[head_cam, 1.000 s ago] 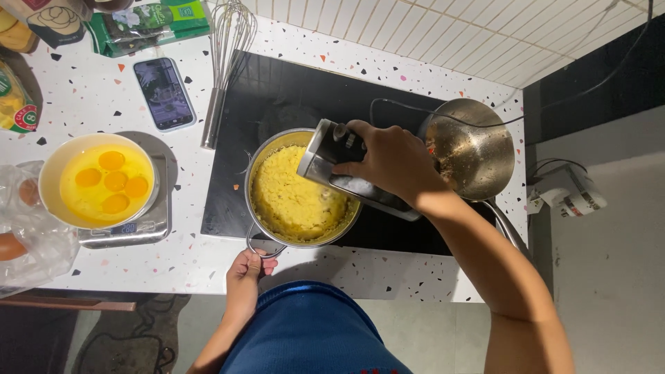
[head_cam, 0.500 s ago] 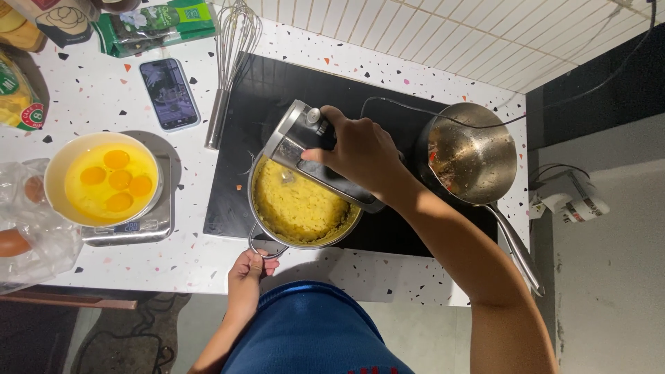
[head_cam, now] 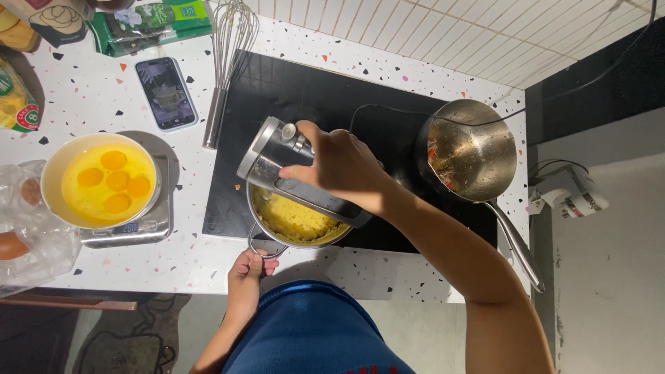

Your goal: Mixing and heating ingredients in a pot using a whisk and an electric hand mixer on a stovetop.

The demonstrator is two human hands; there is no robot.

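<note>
A steel pot (head_cam: pixel 258 208) of pale yellow mash (head_cam: pixel 291 218) stands at the near edge of a black hob (head_cam: pixel 305 90). My right hand (head_cam: pixel 339 166) grips a grey-and-black electric hand mixer (head_cam: pixel 273 156) by its handle and holds it tilted over the pot, body pointing up to the left. The beaters are hidden under the mixer and my hand. My left hand (head_cam: pixel 248 269) pinches the pot's near loop handle (head_cam: pixel 258 248) at the counter edge. A black cord (head_cam: pixel 388 111) runs from the mixer across the hob.
To the right on the hob is a steel saucepan (head_cam: pixel 471 149) with its long handle toward me. On the speckled white counter to the left are a bowl of egg yolks (head_cam: pixel 104 180) on a scale (head_cam: pixel 138 230), a phone (head_cam: pixel 166 92), a whisk (head_cam: pixel 228 62) and bagged eggs (head_cam: pixel 21 228).
My right hand has carried the mixer leftward over the pot and tipped it up. The left hand has stayed on the pot handle.
</note>
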